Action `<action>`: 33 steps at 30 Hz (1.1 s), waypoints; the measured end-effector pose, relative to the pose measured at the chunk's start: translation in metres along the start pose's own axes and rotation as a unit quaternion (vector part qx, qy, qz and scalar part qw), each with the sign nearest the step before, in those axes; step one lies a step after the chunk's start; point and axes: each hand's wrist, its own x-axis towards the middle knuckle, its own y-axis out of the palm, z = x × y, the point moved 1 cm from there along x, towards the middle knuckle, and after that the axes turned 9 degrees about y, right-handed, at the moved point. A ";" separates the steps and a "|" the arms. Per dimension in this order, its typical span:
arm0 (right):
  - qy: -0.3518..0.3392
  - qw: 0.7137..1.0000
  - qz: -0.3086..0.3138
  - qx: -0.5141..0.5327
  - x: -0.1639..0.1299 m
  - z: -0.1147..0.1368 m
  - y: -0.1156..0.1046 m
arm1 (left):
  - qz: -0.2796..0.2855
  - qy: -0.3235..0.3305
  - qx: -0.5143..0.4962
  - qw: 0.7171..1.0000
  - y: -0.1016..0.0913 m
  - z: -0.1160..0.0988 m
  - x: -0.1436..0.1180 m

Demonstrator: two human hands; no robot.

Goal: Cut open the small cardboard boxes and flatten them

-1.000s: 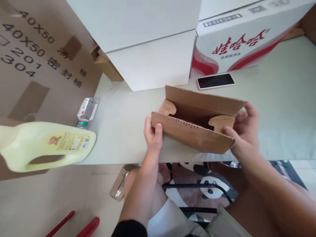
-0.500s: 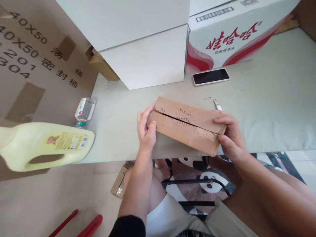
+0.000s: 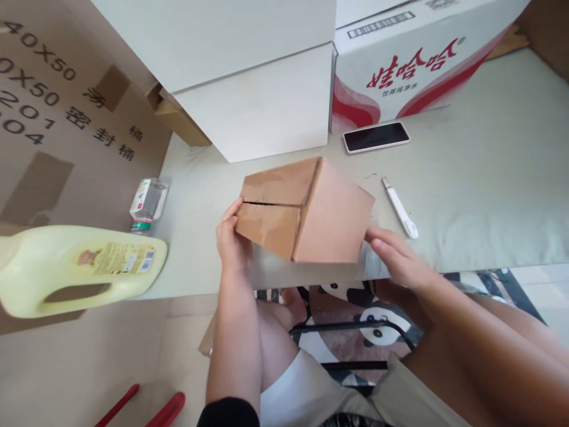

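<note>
A small brown cardboard box (image 3: 306,210) is held just above the front edge of the pale green table (image 3: 480,178), its flaps closed with a slit along the end face. My left hand (image 3: 231,240) grips its left end, thumb on the end flaps. My right hand (image 3: 398,258) touches its lower right corner with fingers stretched flat under it. A white utility knife (image 3: 400,207) lies on the table just right of the box.
A phone (image 3: 376,136) lies face up behind the box. White boxes (image 3: 262,107) and a red-and-white carton (image 3: 413,65) line the back. A yellow jug (image 3: 75,267) and a small bottle (image 3: 146,204) lie at left beside a large brown carton (image 3: 57,130). Red handles (image 3: 151,409) lie on the floor.
The box's lid was folded shut, then the box was turned so a broad plain side faces me. My right hand slid from its right end to under its corner.
</note>
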 end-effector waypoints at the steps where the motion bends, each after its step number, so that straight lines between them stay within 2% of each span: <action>1: -0.024 0.999 0.023 -0.007 0.000 0.001 0.002 | -0.010 -0.018 -0.008 1.000 0.001 0.002 0.000; 4: -0.087 0.994 0.035 -0.050 -0.003 0.002 0.007 | 0.010 -0.094 -0.010 0.995 0.005 0.010 -0.006; 6: -0.109 0.991 0.027 -0.072 -0.004 0.000 0.008 | 0.071 -0.158 -0.018 0.985 0.011 0.016 -0.013; 8: -0.122 0.989 0.015 -0.080 -0.006 -0.001 0.007 | 0.161 -0.211 -0.029 0.964 0.017 0.020 -0.022; 12: -0.138 0.987 -0.030 -0.077 -0.009 0.003 -0.001 | 0.314 -0.275 -0.015 0.908 0.027 0.019 -0.039; 16: -0.126 0.984 -0.111 -0.067 -0.014 0.011 -0.009 | 0.475 -0.320 0.098 0.814 0.031 0.016 -0.050; 17: -0.118 0.982 -0.128 -0.069 -0.014 0.012 -0.010 | 0.502 -0.300 0.133 0.800 0.032 0.017 -0.050; 18: -0.108 0.982 -0.139 -0.072 -0.014 0.013 -0.011 | 0.506 -0.258 0.165 0.807 0.032 0.018 -0.049; 19: -0.100 0.982 -0.142 -0.074 -0.013 0.013 -0.010 | 0.477 -0.197 0.190 0.835 0.033 0.020 -0.046; 20: -0.095 0.983 -0.139 -0.075 -0.013 0.013 -0.010 | 0.417 -0.125 0.205 0.877 0.033 0.021 -0.043; 21: -0.097 0.984 -0.131 -0.070 -0.012 0.012 -0.008 | 0.332 -0.050 0.210 0.918 0.032 0.021 -0.039; 22: -0.103 0.985 -0.121 -0.063 -0.011 0.011 -0.007 | 0.244 0.024 0.204 0.948 0.032 0.020 -0.036; 23: -0.111 0.986 -0.108 -0.053 -0.010 0.010 -0.006 | 0.174 0.091 0.194 0.961 0.032 0.019 -0.035; 24: -0.118 0.988 -0.093 -0.045 -0.009 0.008 -0.004 | 0.138 0.151 0.185 0.961 0.033 0.016 -0.034; 25: -0.122 0.989 -0.078 -0.039 -0.009 0.007 -0.003 | 0.137 0.205 0.182 0.952 0.034 0.014 -0.035; 28: -0.118 0.991 -0.049 -0.031 -0.008 0.005 0.000 | 0.231 0.324 0.208 0.894 0.043 0.006 -0.043; 30: -0.116 0.991 -0.054 -0.035 -0.009 0.008 0.000 | 0.265 0.355 0.224 0.868 0.048 0.004 -0.048; 33: -0.127 0.987 -0.082 -0.061 -0.009 0.016 -0.005 | 0.263 0.369 0.230 0.861 0.051 0.005 -0.050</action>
